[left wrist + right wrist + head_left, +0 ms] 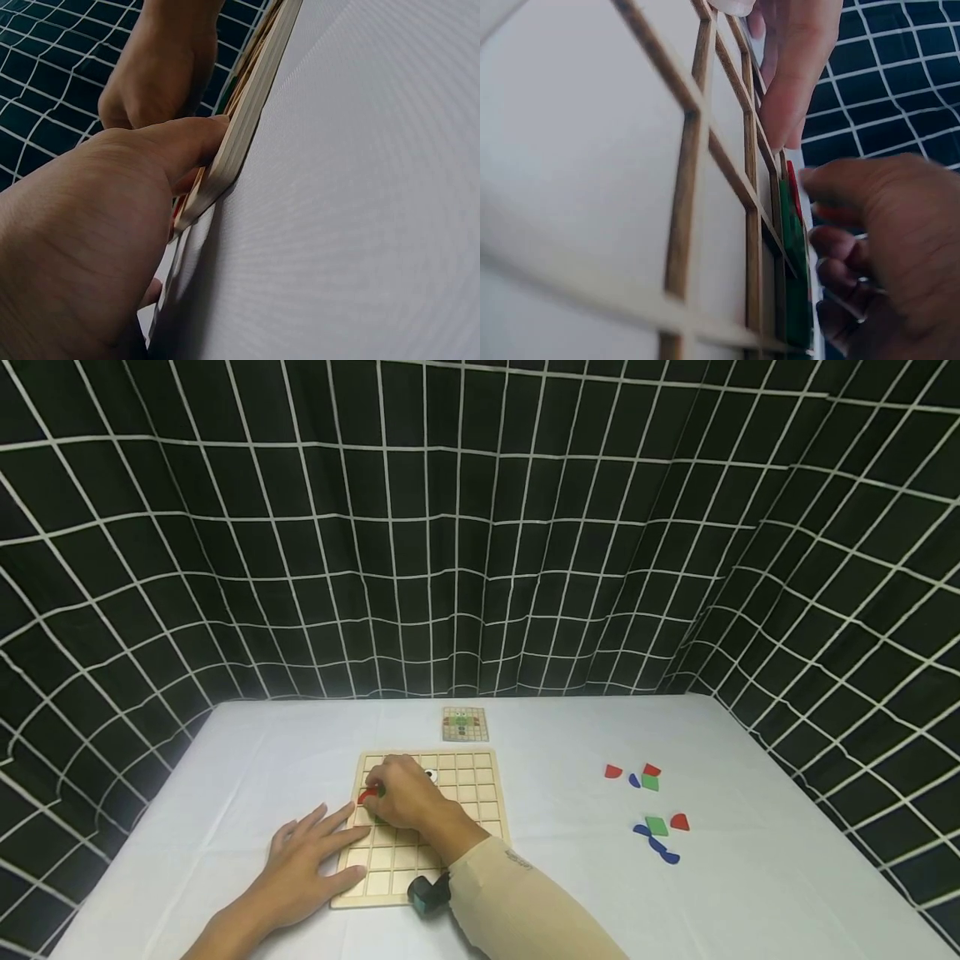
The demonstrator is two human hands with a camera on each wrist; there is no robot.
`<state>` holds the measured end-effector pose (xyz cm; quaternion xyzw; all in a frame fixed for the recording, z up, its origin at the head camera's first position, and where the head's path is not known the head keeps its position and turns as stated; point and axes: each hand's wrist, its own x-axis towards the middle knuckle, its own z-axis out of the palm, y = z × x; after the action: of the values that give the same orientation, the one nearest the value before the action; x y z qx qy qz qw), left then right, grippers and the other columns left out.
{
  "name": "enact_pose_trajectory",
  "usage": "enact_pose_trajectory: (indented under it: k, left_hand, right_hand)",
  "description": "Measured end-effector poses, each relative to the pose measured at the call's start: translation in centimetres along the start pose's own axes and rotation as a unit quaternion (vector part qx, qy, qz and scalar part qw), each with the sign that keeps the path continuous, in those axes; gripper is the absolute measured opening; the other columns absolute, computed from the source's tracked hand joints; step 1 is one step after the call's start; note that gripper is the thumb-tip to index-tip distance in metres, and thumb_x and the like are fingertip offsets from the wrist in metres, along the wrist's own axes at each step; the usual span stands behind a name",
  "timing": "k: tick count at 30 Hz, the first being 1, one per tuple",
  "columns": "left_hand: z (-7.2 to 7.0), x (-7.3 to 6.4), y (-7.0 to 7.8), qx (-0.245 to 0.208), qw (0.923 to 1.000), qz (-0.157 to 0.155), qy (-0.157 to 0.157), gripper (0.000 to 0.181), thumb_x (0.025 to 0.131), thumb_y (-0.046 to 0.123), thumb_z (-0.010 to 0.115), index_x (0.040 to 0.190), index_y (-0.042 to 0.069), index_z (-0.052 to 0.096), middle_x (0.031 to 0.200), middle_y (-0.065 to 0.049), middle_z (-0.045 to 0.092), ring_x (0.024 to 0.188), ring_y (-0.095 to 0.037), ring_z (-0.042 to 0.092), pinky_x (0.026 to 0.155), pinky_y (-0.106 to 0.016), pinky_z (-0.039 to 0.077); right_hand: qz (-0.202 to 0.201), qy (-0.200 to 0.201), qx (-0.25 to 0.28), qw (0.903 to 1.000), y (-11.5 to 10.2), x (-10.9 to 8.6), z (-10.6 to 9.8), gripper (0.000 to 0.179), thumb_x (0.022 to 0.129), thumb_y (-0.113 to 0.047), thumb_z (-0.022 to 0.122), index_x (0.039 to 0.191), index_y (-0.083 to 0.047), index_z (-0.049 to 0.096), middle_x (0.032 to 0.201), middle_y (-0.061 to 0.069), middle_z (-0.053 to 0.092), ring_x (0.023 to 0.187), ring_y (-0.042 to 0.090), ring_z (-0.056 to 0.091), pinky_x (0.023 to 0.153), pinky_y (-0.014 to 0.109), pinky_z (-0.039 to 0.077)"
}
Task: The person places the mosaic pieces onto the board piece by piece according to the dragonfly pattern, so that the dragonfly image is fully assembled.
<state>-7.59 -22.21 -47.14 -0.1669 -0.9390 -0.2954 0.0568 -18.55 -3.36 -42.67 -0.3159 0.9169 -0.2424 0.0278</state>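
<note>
A pale wooden board (386, 882) with a grid of square cells lies on the table. At its left side, my right hand (408, 793) pinches a red flat piece (367, 796) between thumb and fingers, low over a cell. In the right wrist view the red piece (794, 189) leans beside green pieces (795, 225) in the grid. A round white eye piece (431, 774) shows just past that hand. My left hand (307, 860) rests with spread fingers on the board's left edge, its thumb and index finger over the grid.
Behind the board lies a small picture card (465, 724) with a gridded figure. To the right are loose red pieces (679, 822), green pieces (656, 825) and several blue pieces (657, 848). A dark grid-patterned curtain (420, 543) borders the white table (562, 877).
</note>
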Motion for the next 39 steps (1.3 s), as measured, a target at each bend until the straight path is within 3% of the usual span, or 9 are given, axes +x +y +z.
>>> enact_pose_trajectory:
  k: [9,15,19,24,39]
  left_hand:
    - [-0.2,0.0,0.1,0.003,1.0000,0.003,0.005,0.048,0.097,0.044,0.080,0.137,0.016,0.077,0.163,-0.014,0.052,0.151,-0.057,0.034,0.112,-0.083,0.014]
    - [-0.1,0.1,0.1,0.006,0.9999,0.004,0.011,0.047,0.096,0.043,0.081,0.136,0.018,0.077,0.163,-0.013,0.053,0.151,-0.056,0.035,0.113,-0.082,0.016]
    - [0.1,0.1,0.0,0.006,0.9998,0.007,0.015,0.047,0.096,0.043,0.081,0.137,0.019,0.077,0.163,-0.011,0.053,0.151,-0.055,0.036,0.113,-0.081,0.016]
    - [0.1,0.0,0.0,0.007,0.9996,0.006,0.025,0.047,0.095,0.042,0.081,0.136,0.018,0.078,0.161,-0.011,0.055,0.151,-0.054,0.037,0.114,-0.079,0.017]
    - [0.2,-0.1,0.0,0.000,0.9997,0.001,0.024,0.048,0.095,0.043,0.081,0.135,0.017,0.078,0.161,-0.012,0.055,0.151,-0.054,0.036,0.113,-0.080,0.016]
  right_hand:
    - [-0.002,0.033,0.074,0.9967,-0.2,-1.1,-3.1,0.029,0.102,-0.022,0.080,0.125,-0.006,0.079,0.120,0.003,0.074,0.116,0.021,0.066,0.100,0.034,0.055]
    - [-0.062,0.091,0.095,0.9894,-0.1,-3.0,-6.2,0.027,0.100,-0.015,0.080,0.123,-0.002,0.079,0.117,0.008,0.075,0.114,0.027,0.069,0.109,0.045,0.052]
    - [-0.097,0.143,0.104,0.9795,0.8,-5.0,-8.1,0.024,0.096,-0.012,0.081,0.118,-0.003,0.079,0.112,0.007,0.074,0.112,0.029,0.068,0.104,0.048,0.054]
    - [-0.124,0.189,0.087,0.9702,2.3,-7.2,-9.7,0.024,0.093,-0.009,0.083,0.115,-0.003,0.079,0.112,0.007,0.073,0.111,0.030,0.067,0.096,0.048,0.057]
    - [-0.189,0.254,0.041,0.9477,7.2,-12.4,-12.8,0.032,0.084,0.004,0.087,0.114,-0.005,0.080,0.111,0.002,0.072,0.109,0.027,0.065,0.090,0.048,0.058]
